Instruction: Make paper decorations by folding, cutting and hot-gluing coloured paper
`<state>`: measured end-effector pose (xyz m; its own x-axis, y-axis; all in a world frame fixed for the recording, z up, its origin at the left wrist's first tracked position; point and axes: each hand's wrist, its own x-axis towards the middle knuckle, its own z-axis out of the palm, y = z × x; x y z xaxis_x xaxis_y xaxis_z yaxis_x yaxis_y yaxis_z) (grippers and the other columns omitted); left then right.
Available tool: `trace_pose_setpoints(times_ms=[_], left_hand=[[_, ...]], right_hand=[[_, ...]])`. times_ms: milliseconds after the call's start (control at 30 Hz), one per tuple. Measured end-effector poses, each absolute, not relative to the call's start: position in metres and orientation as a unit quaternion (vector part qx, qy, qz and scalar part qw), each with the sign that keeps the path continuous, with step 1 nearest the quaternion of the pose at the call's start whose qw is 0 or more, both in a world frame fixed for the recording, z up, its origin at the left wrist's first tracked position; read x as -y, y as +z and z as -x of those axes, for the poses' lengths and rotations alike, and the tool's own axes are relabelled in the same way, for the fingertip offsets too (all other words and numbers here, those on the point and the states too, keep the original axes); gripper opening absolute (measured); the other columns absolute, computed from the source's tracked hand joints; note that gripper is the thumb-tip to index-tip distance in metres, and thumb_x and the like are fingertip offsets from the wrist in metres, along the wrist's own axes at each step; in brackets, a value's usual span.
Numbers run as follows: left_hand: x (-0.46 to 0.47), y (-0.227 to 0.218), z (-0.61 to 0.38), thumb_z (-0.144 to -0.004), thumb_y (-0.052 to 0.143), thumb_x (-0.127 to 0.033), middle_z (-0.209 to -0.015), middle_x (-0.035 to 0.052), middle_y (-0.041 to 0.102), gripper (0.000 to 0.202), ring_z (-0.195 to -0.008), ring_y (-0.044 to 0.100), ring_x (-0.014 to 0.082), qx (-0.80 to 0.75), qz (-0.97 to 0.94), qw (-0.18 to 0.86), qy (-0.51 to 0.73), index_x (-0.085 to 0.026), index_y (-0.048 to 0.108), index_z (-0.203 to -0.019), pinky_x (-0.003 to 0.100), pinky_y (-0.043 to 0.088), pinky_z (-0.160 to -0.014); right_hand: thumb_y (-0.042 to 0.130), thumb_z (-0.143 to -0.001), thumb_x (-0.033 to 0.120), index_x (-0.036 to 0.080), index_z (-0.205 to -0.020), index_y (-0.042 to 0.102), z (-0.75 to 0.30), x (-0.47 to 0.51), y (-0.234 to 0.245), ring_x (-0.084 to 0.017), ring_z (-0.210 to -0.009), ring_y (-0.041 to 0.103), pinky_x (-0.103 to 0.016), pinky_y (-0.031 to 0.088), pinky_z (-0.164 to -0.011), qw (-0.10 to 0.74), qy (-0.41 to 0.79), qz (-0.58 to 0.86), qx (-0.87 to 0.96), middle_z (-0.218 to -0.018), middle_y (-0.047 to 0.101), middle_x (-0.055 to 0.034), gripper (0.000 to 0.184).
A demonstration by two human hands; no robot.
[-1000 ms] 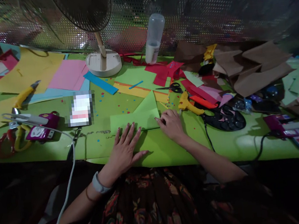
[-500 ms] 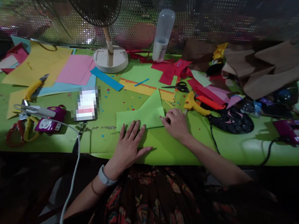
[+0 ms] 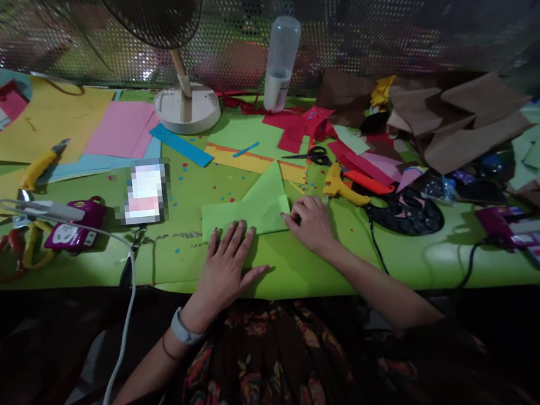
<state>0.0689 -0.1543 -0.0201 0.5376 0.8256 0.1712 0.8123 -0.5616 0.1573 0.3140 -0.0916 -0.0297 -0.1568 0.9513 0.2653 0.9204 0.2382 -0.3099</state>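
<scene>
A light green paper sheet (image 3: 256, 207), partly folded with a triangular flap up, lies on the green table (image 3: 413, 255) in front of me. My left hand (image 3: 226, 267) lies flat on its near part, fingers spread and open. My right hand (image 3: 309, 223) rests at the sheet's right corner, fingers curled and pressing the folded edge. A yellow glue gun (image 3: 342, 186) lies just right of that hand.
A fan base (image 3: 187, 108) and a plastic bottle (image 3: 279, 61) stand at the back. Coloured paper sheets (image 3: 122, 131) cover the left, brown paper (image 3: 463, 123) the right. Black scissors (image 3: 313, 155), a yellow cutter (image 3: 40, 166), a purple device (image 3: 74, 224) and a white cable (image 3: 121, 344) lie around.
Only the camera has shifted slightly. Both hands stay on the green sheet in the same places.
</scene>
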Motion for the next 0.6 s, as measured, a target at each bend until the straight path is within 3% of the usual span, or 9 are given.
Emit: trace_pose_setpoints(times_ms=[600], left_hand=[[0.1564,-0.0191,-0.0703,-0.096,0.045,-0.055,-0.16,0.0119,0.031,0.07,-0.149,0.026,0.0281,-0.473,-0.874,0.031,0.108,-0.019,0.032,-0.154,0.054,0.016,-0.122]], right_hand=[[0.058,-0.093,0.041,0.021,-0.07,0.059,-0.3183,0.0916,-0.0313,-0.027,-0.099,0.051,-0.042,0.043,-0.087,0.21,0.064,0.613,0.759,-0.097,0.06,-0.009,0.03]])
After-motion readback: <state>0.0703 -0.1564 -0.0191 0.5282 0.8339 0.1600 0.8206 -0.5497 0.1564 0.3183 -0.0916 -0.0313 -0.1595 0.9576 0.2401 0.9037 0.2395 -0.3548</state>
